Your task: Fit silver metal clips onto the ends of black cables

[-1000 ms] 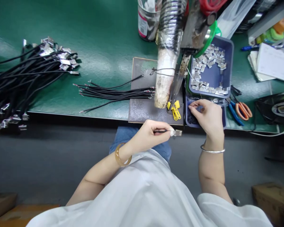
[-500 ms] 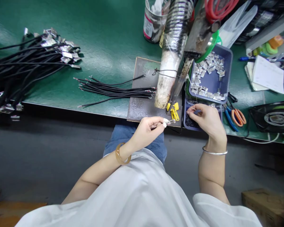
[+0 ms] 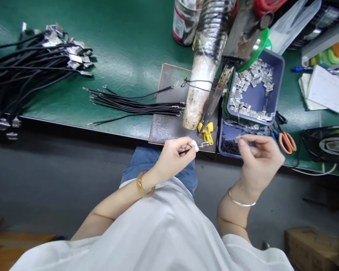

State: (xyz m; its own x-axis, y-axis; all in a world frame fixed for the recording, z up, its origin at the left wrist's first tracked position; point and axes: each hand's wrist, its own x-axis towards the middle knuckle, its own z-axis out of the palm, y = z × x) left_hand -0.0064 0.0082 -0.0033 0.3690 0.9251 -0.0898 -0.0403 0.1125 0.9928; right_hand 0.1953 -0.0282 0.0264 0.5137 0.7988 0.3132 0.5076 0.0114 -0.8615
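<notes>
My left hand (image 3: 176,154) is closed, with white covers on its fingertips, pinching a thin black cable (image 3: 184,151) that has a small silver connector (image 3: 205,144) at its tip. The connector points right, just in front of a yellow clip-like piece (image 3: 206,134) under a soldering iron (image 3: 214,101). My right hand (image 3: 258,156) pinches thumb and forefinger together over the near edge of a lower blue tray (image 3: 220,141); whatever lies between them is too small to make out. Small black pieces (image 3: 228,146) lie in that tray.
An upper blue tray (image 3: 281,75) holds silver connector shells. Black cables (image 3: 130,107) lie partly on a dark board (image 3: 165,130), below a wrapped duct (image 3: 197,94). Finished-looking cables (image 3: 22,75) are piled left. Orange-handled pliers (image 3: 287,143) and a fan (image 3: 327,145) sit right.
My right hand has moved right and toward me with its fingers still pinched, uncovering more black pieces in the lower tray. My left hand has turned slightly, and more of the cable shows.
</notes>
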